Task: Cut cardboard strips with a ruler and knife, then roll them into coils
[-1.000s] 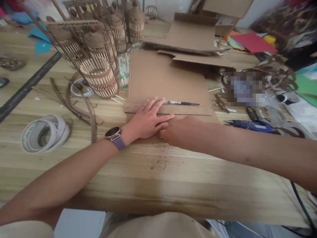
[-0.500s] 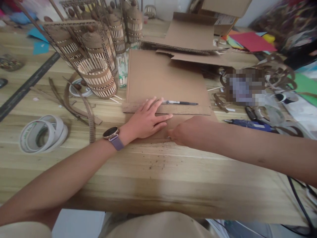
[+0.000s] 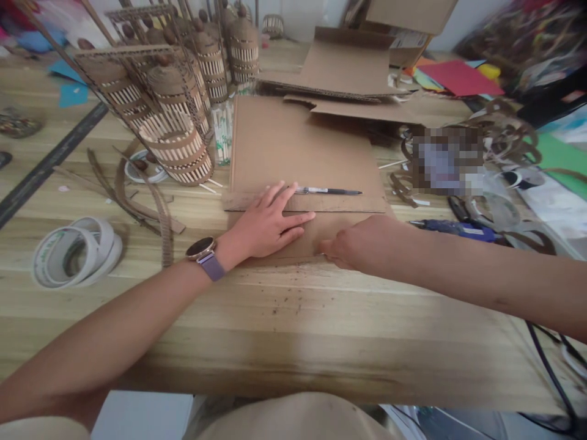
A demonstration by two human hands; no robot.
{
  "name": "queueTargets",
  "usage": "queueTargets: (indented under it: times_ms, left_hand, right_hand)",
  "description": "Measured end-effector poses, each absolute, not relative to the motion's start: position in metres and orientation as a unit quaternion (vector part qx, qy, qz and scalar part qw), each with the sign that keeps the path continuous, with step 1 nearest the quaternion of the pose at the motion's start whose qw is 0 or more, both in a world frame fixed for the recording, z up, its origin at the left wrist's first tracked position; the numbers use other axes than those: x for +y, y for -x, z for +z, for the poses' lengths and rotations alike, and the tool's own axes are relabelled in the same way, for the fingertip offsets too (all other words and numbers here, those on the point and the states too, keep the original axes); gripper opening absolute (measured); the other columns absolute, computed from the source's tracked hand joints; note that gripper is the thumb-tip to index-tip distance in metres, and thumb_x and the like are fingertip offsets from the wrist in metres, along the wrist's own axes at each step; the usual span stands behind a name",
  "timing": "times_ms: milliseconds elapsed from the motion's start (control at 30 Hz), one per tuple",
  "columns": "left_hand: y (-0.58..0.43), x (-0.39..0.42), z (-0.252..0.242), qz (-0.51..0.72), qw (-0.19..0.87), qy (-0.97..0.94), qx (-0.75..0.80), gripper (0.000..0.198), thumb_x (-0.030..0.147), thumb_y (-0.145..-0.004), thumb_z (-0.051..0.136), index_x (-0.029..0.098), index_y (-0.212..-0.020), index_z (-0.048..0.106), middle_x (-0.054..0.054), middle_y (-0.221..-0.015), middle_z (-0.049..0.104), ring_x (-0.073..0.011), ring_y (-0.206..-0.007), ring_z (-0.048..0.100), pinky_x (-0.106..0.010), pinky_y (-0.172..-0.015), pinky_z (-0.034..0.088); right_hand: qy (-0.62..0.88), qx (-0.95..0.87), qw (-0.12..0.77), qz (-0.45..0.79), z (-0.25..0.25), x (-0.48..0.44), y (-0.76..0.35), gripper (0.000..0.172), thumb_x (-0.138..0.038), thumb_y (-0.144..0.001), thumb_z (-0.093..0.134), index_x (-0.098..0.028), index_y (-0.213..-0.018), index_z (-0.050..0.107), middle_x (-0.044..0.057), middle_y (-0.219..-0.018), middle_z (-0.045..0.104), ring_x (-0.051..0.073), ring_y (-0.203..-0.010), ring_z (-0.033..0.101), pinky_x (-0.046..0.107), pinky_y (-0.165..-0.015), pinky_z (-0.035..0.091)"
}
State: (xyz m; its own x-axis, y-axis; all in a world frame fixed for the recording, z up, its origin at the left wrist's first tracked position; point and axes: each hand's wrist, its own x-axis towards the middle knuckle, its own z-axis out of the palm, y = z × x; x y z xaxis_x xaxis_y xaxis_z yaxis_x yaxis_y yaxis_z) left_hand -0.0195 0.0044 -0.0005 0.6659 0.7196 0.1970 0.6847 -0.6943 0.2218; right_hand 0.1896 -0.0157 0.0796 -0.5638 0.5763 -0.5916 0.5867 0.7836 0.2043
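A sheet of brown cardboard [image 3: 302, 146] lies flat on the wooden table, with a fold or cut line running across its near part. My left hand [image 3: 270, 223] presses flat on it, fingers spread, a watch on the wrist. Beside those fingertips a black pen [image 3: 337, 191] rests on the cardboard. My right hand [image 3: 351, 244] is closed low over the near edge of the cardboard. Only a tiny pale glint shows at its fingertips, so what it grips is hidden. Dark crumbs [image 3: 287, 299] are scattered on the table just in front.
Rolls of tape [image 3: 76, 253] and curled cardboard strips [image 3: 162, 223] lie to the left. Behind them stand several stick-and-cardboard lantern-like models [image 3: 177, 146]. More cardboard pieces [image 3: 348, 67] are stacked at the back. A blue glue gun or similar tool [image 3: 458, 229] lies right, near tangled strips.
My right hand has slid slightly to the right along the cardboard's near edge. My left hand stays pressed in place. The whole view has shifted a little.
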Motion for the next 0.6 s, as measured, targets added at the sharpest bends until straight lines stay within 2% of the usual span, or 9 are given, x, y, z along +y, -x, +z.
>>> queueTargets:
  times_ms: [267, 400, 533, 600]
  left_hand:
    - [0.019, 0.005, -0.001, 0.135, 0.063, -0.91, 0.386, 0.039, 0.041, -0.101, 0.046, 0.035, -0.139, 0.057, -0.008, -0.163, 0.022, -0.0399, -0.148, 0.02, -0.06, -0.118, 0.021]
    - [0.019, 0.005, -0.002, 0.141, 0.062, -0.909, 0.387, 0.039, 0.04, -0.101, 0.046, 0.036, -0.138, 0.057, -0.007, -0.163, 0.022, -0.0386, -0.148, 0.02, -0.06, -0.118, 0.021]
    - [0.018, 0.005, -0.003, 0.146, 0.062, -0.908, 0.388, 0.039, 0.042, -0.101, 0.044, 0.036, -0.137, 0.058, -0.007, -0.162, 0.022, -0.0395, -0.147, 0.02, -0.061, -0.117, 0.021]
    - [0.017, 0.004, -0.003, 0.15, 0.061, -0.908, 0.387, 0.038, 0.041, -0.101, 0.044, 0.036, -0.137, 0.058, -0.007, -0.162, 0.022, -0.0397, -0.147, 0.02, -0.061, -0.117, 0.021]
  right_hand:
    - [-0.364, 0.852, 0.375, -0.038, 0.095, -0.02, -0.2, 0.026, -0.014, -0.096, 0.048, -0.022, -0.115, 0.063, 0.006, -0.084, 0.074, 0.02, -0.067, 0.069, 0.028, -0.047, 0.021]
    - [-0.378, 0.861, 0.334, -0.06, 0.093, -0.018, -0.223, 0.023, -0.017, -0.098, 0.045, -0.02, -0.109, 0.065, 0.007, -0.082, 0.073, 0.02, -0.068, 0.067, 0.028, -0.051, 0.022]
    - [-0.373, 0.872, 0.296, -0.115, 0.094, -0.01, -0.245, 0.027, -0.027, -0.098, 0.045, -0.023, -0.116, 0.066, 0.007, -0.092, 0.074, 0.02, -0.073, 0.068, 0.027, -0.058, 0.032]
    - [-0.376, 0.879, 0.264, -0.13, 0.095, -0.008, -0.247, 0.029, -0.03, -0.098, 0.044, -0.022, -0.116, 0.066, 0.007, -0.091, 0.074, 0.019, -0.073, 0.068, 0.027, -0.061, 0.036]
